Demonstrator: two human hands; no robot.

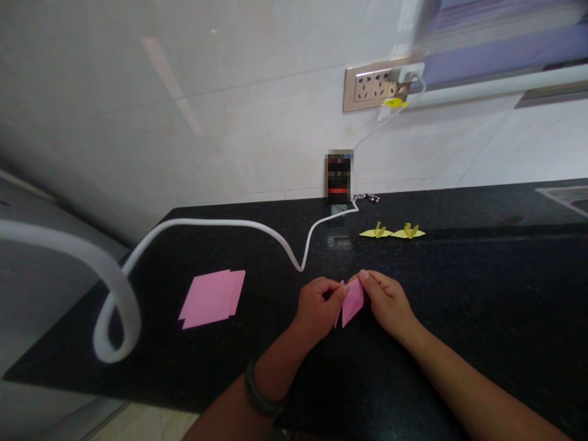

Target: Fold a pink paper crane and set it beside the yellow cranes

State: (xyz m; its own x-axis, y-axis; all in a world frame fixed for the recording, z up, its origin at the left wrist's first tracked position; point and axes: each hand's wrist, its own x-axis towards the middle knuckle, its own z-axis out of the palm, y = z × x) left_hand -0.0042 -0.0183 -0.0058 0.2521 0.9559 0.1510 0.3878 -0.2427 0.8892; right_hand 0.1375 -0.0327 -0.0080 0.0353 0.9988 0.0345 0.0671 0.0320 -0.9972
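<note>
A small piece of folded pink paper (353, 300) is held up between both hands above the dark countertop. My left hand (319, 308) pinches its left side between thumb and fingers. On the opposite side, my right hand (384, 300) grips the upper right edge, thumb uppermost. The paper has several layers, and its lower points hang apart. To the left lie flat pink paper sheets (209, 299), loosely stacked. Two folded yellow paper cranes (408, 233) stand in a row behind my right hand.
A white cable (239, 223) loops across the counter (151, 361) from the left to a phone (339, 176) propped against the tiled wall. Above it is a socket panel (372, 86) with a plugged-in charger (408, 73) and a yellow paper piece (395, 103).
</note>
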